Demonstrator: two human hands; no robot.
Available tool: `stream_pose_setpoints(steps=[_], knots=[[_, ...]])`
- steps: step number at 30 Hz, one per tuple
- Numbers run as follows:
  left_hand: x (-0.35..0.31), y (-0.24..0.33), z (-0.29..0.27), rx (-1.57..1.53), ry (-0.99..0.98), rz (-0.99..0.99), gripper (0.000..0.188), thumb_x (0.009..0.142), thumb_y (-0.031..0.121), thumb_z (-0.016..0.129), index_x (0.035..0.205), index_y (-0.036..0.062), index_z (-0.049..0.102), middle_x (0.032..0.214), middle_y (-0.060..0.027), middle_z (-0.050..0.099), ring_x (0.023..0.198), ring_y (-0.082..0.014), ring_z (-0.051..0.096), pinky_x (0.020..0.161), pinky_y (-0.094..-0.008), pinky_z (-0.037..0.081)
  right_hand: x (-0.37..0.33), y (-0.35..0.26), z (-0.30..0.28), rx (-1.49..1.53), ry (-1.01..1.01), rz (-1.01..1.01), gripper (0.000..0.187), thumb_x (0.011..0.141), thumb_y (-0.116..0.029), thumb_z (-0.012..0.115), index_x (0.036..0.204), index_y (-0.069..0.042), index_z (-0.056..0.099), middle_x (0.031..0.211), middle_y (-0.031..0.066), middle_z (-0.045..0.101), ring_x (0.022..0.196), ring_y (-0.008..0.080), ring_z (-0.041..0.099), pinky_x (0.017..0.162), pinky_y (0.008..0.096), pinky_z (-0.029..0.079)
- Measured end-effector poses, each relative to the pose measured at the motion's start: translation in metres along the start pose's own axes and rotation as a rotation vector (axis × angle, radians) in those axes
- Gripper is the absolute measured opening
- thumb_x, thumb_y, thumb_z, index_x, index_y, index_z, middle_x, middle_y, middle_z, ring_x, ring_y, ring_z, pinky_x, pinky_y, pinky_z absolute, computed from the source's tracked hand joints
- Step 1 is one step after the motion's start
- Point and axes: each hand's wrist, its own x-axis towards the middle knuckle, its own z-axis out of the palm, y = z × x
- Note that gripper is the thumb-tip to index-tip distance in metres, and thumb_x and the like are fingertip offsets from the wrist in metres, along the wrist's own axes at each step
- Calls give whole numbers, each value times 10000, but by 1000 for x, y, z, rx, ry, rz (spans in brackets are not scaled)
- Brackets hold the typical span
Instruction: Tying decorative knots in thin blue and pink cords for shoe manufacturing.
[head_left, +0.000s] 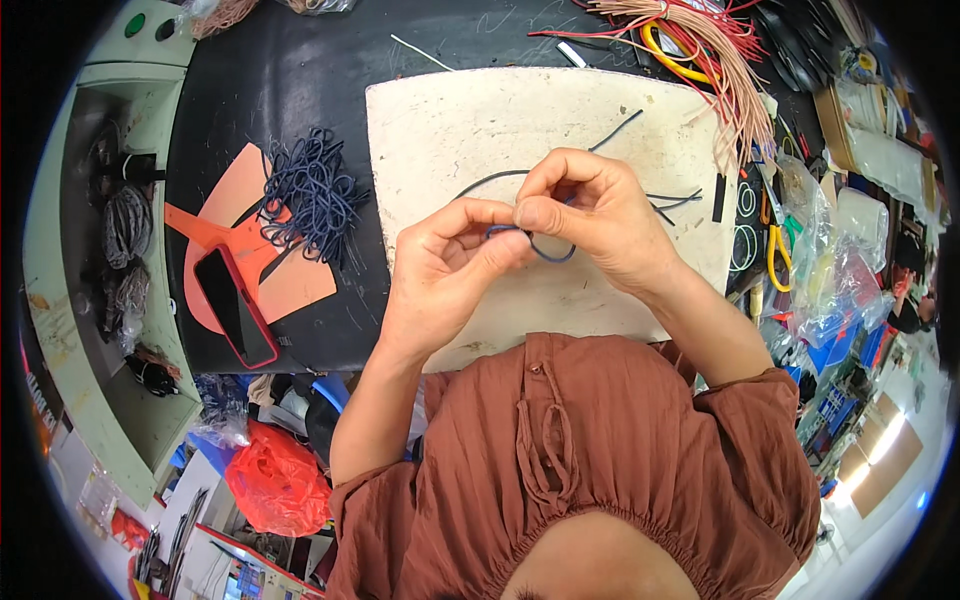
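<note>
Over a worn white board (pixel 440 130), both my hands pinch a thin dark blue cord (pixel 553 260). My left hand (pixel 450 265) has thumb and forefinger closed on it, and a small loop of the cord hangs between the two hands. My right hand (pixel 600 215) pinches the cord close beside the left fingertips. One stretch of cord arcs out to the left behind the hands, and loose ends stick out beyond the right hand. The exact crossing of the cord is hidden by my fingers.
Left of the board lies a tangled pile of dark blue cord (pixel 312 190) on orange sheet pieces (pixel 312 285), beside a red-cased phone (pixel 235 305). Red and tan cords (pixel 690 50) bundle at the back right. Yellow-handled scissors (pixel 778 258) and clear plastic bags (pixel 835 270) lie at the right.
</note>
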Motion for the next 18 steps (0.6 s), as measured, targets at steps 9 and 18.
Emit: stream_pose_setpoints(steps=[9,18], knots=[[-5,9,-1,349,91,68,114,797,-29,618,900,-78,607,781,-106,638,677,-129,621,608,-216,500,-5,-11,-2,-198,-130,82,139,857,-102,570,909,17,620,814,32,621,730,93,559,669,223,461],[-2,6,-15,404,115,69,154,771,53,687,846,-27,578,749,-61,624,654,-70,596,537,-158,444,-11,-18,-1,-587,-89,-130,101,804,-30,569,872,17,627,776,94,623,697,154,594,634,253,462]])
